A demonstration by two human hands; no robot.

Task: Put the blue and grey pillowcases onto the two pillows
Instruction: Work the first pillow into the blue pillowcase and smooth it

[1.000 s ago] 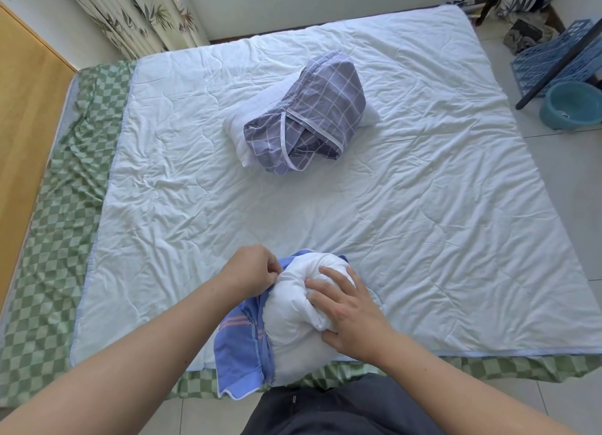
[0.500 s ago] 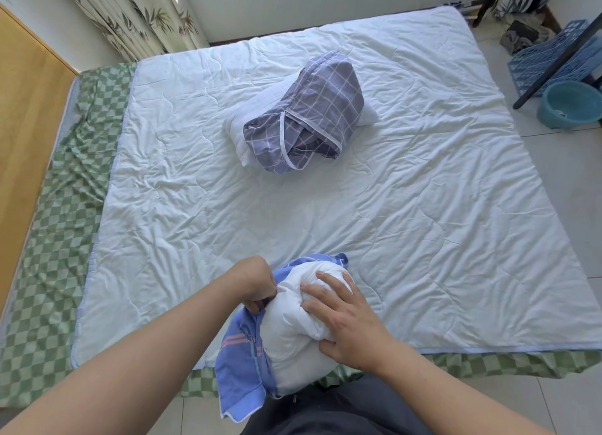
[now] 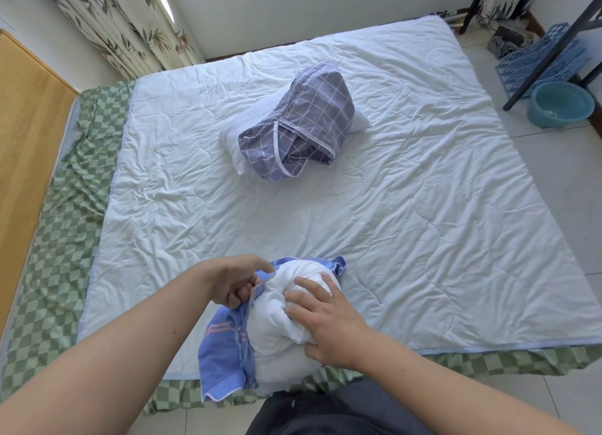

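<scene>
Bright, soft daylight, seemingly from upper left; edges bow outward.

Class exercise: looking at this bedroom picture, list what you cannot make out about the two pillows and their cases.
Head view:
- near pillow: far end hidden inside the blue pillowcase.
- far pillow: mostly covered by the grey pillowcase.
- left hand: fingertips buried in fabric.
- right hand: palm contact hidden.
</scene>
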